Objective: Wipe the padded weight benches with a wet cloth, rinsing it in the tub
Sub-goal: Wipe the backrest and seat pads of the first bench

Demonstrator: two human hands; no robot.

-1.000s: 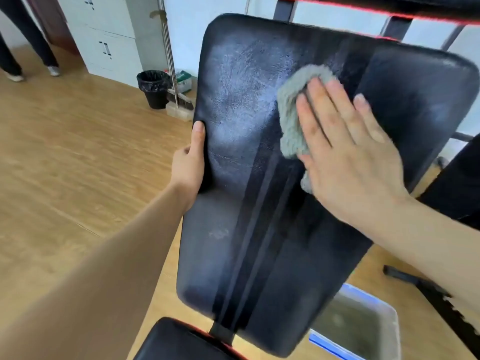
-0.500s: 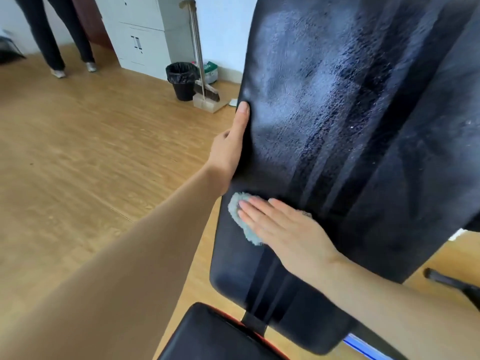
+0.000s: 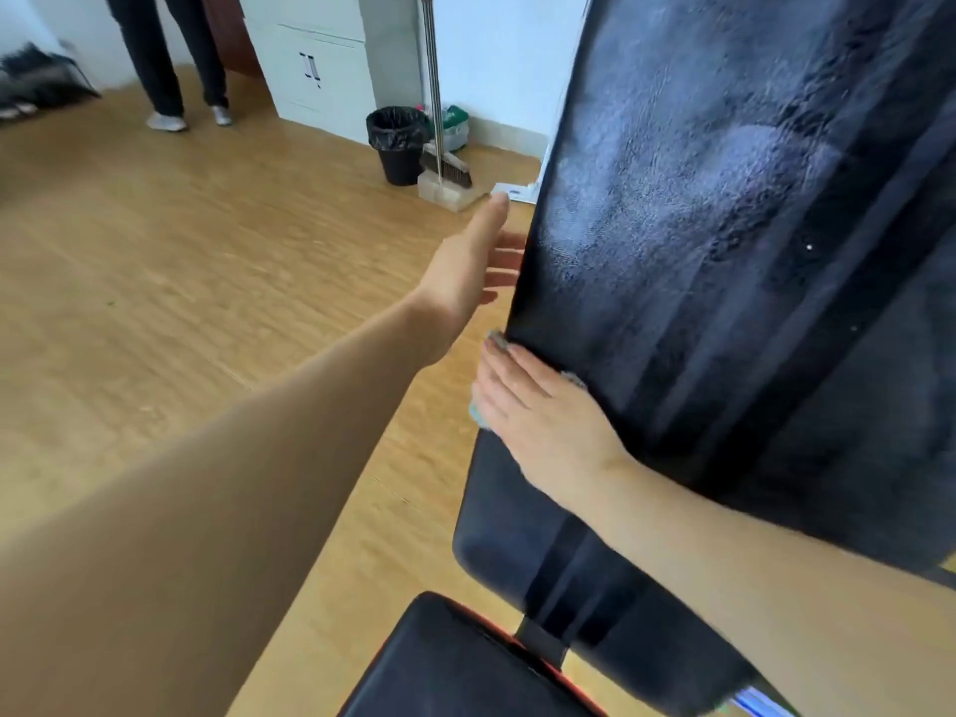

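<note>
The right hand lies flat with its fingers straight and close together, pressing a cloth against the left edge of the backrest pad. It does not grip the cloth. Only small bits of it show around the hand: a grey tuft past the fingertips, a teal edge below the little-finger side and a scrap by the knuckles. The left hand is open, thumb pointing up and fingers spread and straight, just beside the same edge of the pad and higher up than the right hand. Its fingertips pass out of sight behind the pad's rim, so whether they touch the back of it cannot be told; it holds nothing. The backrest pad is black, stands steeply tilted and fills the right side of the view, with pale, streaky sheen over its upper part and darker bands running down its length. Below it, near the bottom edge, sits the black seat pad with a thin red trim. To the left stretches a wooden floor. Farther back, against a white wall, stand a bin with a black liner, a broom just beside it, and a white cabinet. A person's legs stand near the cabinet.
</note>
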